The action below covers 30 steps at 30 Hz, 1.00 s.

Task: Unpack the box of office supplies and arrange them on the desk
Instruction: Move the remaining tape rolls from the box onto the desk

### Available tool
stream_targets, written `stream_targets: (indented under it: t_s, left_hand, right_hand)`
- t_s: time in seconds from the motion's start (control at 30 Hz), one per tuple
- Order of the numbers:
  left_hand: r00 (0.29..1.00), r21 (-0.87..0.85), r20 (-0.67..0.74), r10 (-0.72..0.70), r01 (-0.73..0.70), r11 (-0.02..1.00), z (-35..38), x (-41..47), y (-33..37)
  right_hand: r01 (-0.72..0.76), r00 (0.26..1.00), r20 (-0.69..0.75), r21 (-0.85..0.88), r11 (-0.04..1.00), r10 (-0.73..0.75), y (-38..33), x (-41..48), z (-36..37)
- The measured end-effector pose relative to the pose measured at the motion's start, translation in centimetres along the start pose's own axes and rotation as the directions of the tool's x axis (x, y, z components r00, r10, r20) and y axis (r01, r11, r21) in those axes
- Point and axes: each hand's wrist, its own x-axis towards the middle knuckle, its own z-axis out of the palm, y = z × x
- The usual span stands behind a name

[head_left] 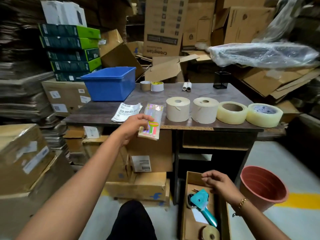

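My left hand (pixel 134 128) grips a clear packet of coloured highlighters (pixel 152 122) at the front edge of the dark desk (pixel 98 112); the packet lies half on the desktop and half over the edge. My right hand (pixel 219 183) hovers with fingers loosely apart and holds nothing, over the open cardboard box (pixel 191 178) on the floor. In the box lie a teal tape dispenser (pixel 203 205), a white card and a beige tape roll (pixel 210 233). On the desk stand two paper rolls (pixel 178 109), two clear tape rolls (pixel 232 112) and a stack of label sheets (pixel 126 110).
A blue plastic bin (pixel 110 83) sits at the desk's back left, with small tape rolls (pixel 152 86), two white tubes (pixel 187 86) and a black mesh pen holder (pixel 220 80) behind. A red-brown bucket (pixel 263 186) stands right of the box. Cartons crowd the left and back.
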Motion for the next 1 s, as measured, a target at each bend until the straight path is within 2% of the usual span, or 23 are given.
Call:
stream_targets:
  t_s: [0.1, 0.3, 0.5, 0.57, 0.67, 0.73, 0.8, 0.83, 0.87, 0.93, 1.0]
  left_hand:
    - [0.997, 0.061, -0.067, -0.043, 0.047, 0.997, -0.4, 2.8, 1.7]
    - [0.990, 0.197, -0.060, -0.129, 0.138, 0.971, 0.7, 6.9, 4.1]
    - [0.992, 0.400, -0.127, 0.002, 0.050, 0.915, 1.6, 8.6, 3.2]
    - [0.988, 0.541, -0.144, 0.063, 0.025, 0.841, 1.9, 8.3, 2.7]
    - [0.958, 0.762, -0.193, 0.212, 0.011, 0.647, 2.7, 7.4, 1.4]
    - [0.879, 0.826, -0.184, 0.440, -0.104, 0.553, 3.7, 6.2, 0.1]
    - [0.726, 0.809, -0.124, 0.677, -0.322, 0.492, 5.5, 4.4, -1.6]
    - [0.655, 0.783, -0.088, 0.751, -0.420, 0.458, 6.7, 3.3, -2.8]
    - [0.616, 0.756, -0.050, 0.786, -0.491, 0.433, 8.1, 2.3, -4.2]
    - [0.642, 0.714, 0.035, 0.766, -0.552, 0.430, 10.9, 0.8, -7.7]
    - [0.719, 0.692, 0.127, 0.684, -0.558, 0.458, 13.8, 0.4, -11.9]
  right_hand:
    - [-0.037, 0.999, 0.004, 0.013, 0.999, 0.037, 0.9, -0.1, -0.2]
    - [-0.125, 0.991, -0.033, 0.039, 0.991, 0.126, 2.6, -0.5, -1.1]
    - [-0.182, 0.982, -0.039, 0.026, 0.983, 0.183, 3.4, -0.9, -1.7]
    - [-0.188, 0.981, -0.040, 0.023, 0.982, 0.189, 3.6, -0.8, -1.8]
    - [-0.175, 0.984, -0.042, -0.004, 0.985, 0.175, 3.9, -0.3, -1.9]
    - [-0.158, 0.986, -0.054, -0.016, 0.987, 0.157, 4.1, 0.2, -1.8]
    - [-0.154, 0.986, -0.072, -0.057, 0.986, 0.149, 4.5, 0.6, -1.7]
    - [-0.165, 0.984, -0.075, -0.079, 0.983, 0.159, 4.9, 0.9, -1.6]
    - [-0.189, 0.980, -0.077, -0.096, 0.977, 0.182, 5.4, 1.2, -1.6]
    - [-0.246, 0.968, -0.082, -0.167, 0.955, 0.235, 6.7, 1.7, -1.4]
    - [-0.285, 0.958, -0.112, -0.294, 0.913, 0.263, 8.4, 2.1, -1.2]
